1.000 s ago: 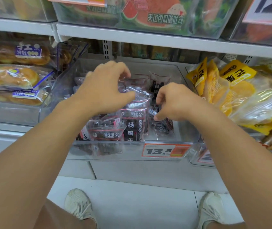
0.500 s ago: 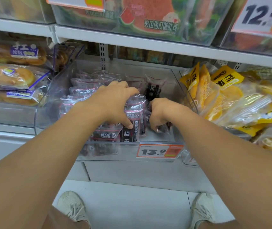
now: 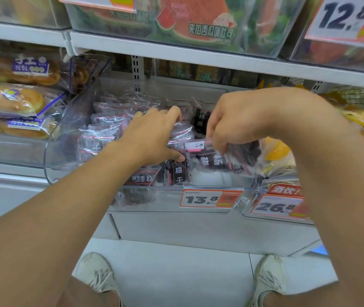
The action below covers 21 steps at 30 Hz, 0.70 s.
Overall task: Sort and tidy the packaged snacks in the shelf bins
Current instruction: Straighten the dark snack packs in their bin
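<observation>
A clear plastic shelf bin (image 3: 57, 165) holds several dark snack packets with pink trim and clear film. My left hand (image 3: 152, 136) lies over the upright packets (image 3: 176, 171) in the middle of the bin, fingers curled round the top of one and thumb pressed on its front. My right hand (image 3: 232, 122) pinches the top edge of another dark packet (image 3: 227, 158) and holds it lifted and tilted above the bin's right side. More packets (image 3: 108, 120) lie stacked at the bin's back left.
Bread packs (image 3: 10, 103) fill the bin to the left; yellow snack bags (image 3: 278, 151) sit to the right. Price tags 13.8 (image 3: 210, 198) and 26.8 (image 3: 276, 206) hang on the front edges. The upper shelf (image 3: 198, 54) with watermelon-print packs overhangs closely. My shoes stand on the floor below.
My right hand has risen out of the bin's right side with a dark packet pinched in it. My left hand has stayed on the middle packets, shifting slightly back.
</observation>
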Each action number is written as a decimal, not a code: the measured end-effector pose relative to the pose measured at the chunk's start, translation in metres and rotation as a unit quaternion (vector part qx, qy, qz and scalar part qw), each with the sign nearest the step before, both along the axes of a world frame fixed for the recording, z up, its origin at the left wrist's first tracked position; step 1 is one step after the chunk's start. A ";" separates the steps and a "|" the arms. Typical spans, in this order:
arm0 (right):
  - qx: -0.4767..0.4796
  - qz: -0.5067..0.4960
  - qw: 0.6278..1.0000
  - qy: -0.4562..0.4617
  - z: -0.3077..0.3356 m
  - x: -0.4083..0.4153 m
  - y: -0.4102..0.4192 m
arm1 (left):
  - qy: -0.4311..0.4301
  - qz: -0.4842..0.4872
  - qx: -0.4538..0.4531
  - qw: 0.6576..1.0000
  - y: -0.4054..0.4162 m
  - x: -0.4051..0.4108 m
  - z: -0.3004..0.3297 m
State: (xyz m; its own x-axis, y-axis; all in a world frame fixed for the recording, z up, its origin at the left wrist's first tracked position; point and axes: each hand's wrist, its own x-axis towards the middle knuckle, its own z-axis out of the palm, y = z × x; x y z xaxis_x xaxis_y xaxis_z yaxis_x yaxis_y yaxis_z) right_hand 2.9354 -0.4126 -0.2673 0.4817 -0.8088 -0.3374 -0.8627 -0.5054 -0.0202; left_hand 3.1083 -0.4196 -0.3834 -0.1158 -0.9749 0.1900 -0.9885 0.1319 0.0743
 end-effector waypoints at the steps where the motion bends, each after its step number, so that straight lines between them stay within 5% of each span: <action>1: 0.023 0.015 0.999 0.018 0.000 0.002 0.000 | 0.017 -0.006 0.004 1.000 0.000 0.001 0.000; 7: 0.052 0.109 0.991 0.055 -0.042 0.028 -0.013 | 0.155 -0.043 0.055 0.985 0.008 0.020 0.009; 12: 0.082 0.068 0.993 -0.053 -0.055 0.011 -0.021 | 0.151 -0.056 0.065 0.985 0.010 0.023 0.008; 21: 0.105 0.105 0.988 -0.052 -0.054 0.004 -0.016 | 0.095 -0.115 0.051 0.987 0.007 0.009 0.006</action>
